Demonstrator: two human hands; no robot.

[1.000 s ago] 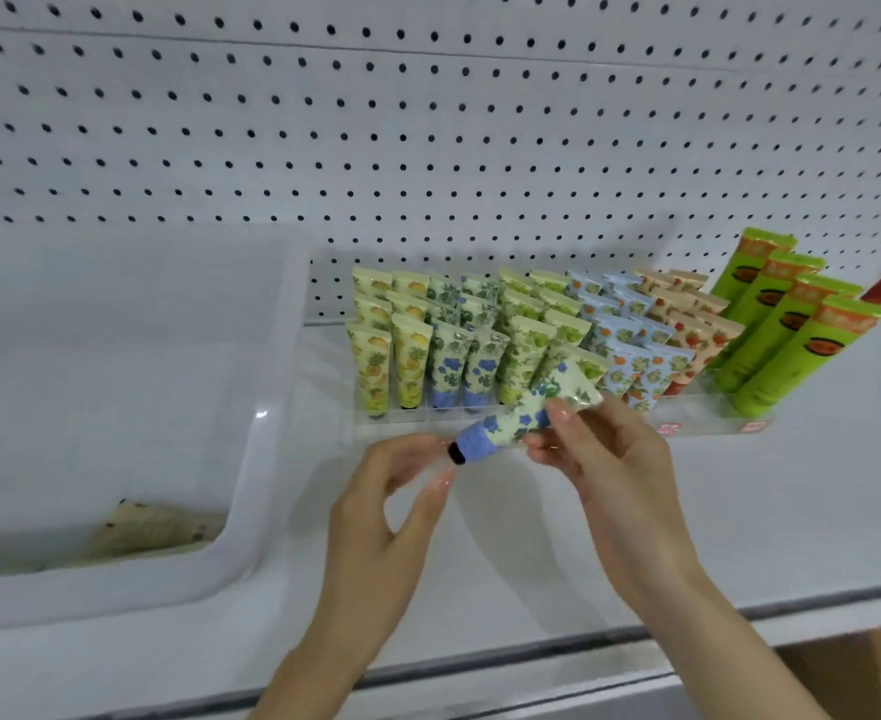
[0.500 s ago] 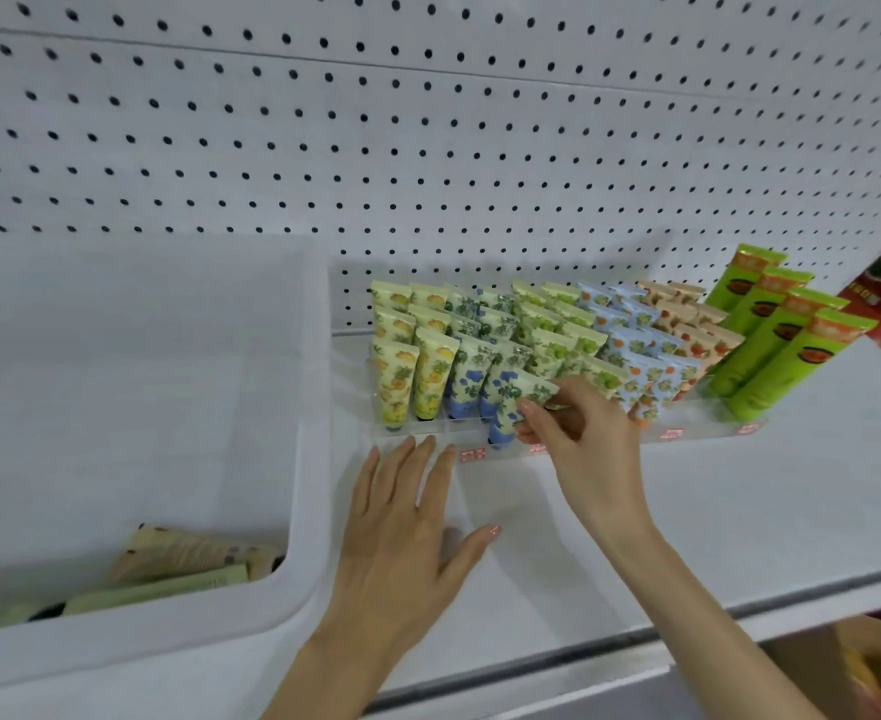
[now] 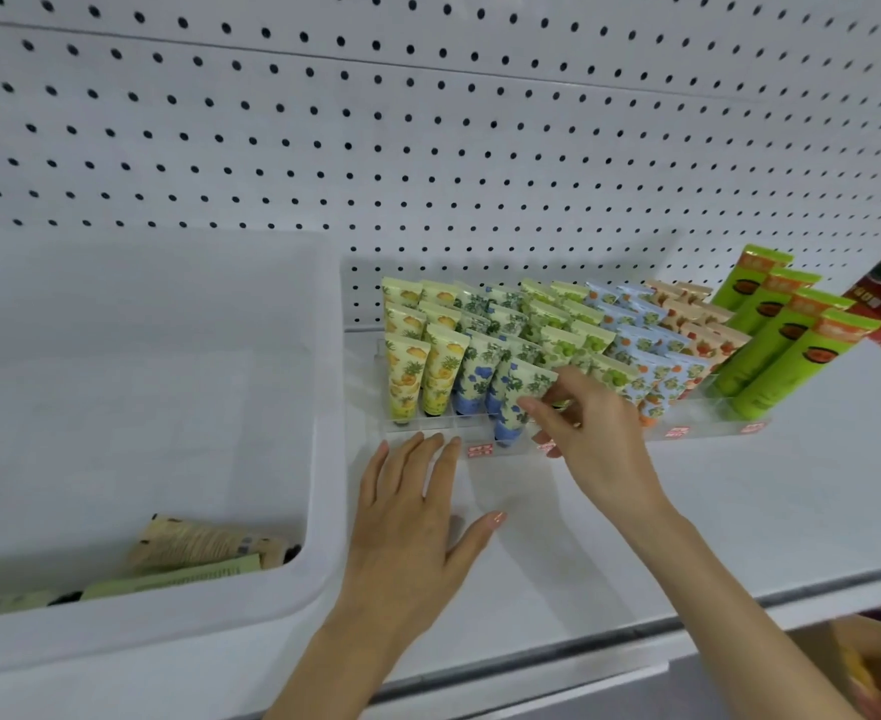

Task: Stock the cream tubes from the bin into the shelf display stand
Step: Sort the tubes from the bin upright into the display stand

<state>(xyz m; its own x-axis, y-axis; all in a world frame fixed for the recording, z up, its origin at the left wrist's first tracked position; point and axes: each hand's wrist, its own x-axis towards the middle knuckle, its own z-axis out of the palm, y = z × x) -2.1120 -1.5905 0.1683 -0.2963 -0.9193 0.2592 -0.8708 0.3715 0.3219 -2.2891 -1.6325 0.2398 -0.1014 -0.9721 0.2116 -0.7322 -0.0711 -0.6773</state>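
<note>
The blue-flowered cream tube (image 3: 518, 402) is pinched by the right hand (image 3: 594, 433), cap down in the display stand (image 3: 687, 433) front row. The left hand (image 3: 407, 527) is laid flat and empty on the shelf (image 3: 739, 511), probably for steadiness.

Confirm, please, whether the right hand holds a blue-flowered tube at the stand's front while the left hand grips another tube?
Not quite: the head view shows the left hand gripping nothing, lying flat on the shelf before the stand. The right hand does hold the blue-flowered tube at the stand's front.
</note>
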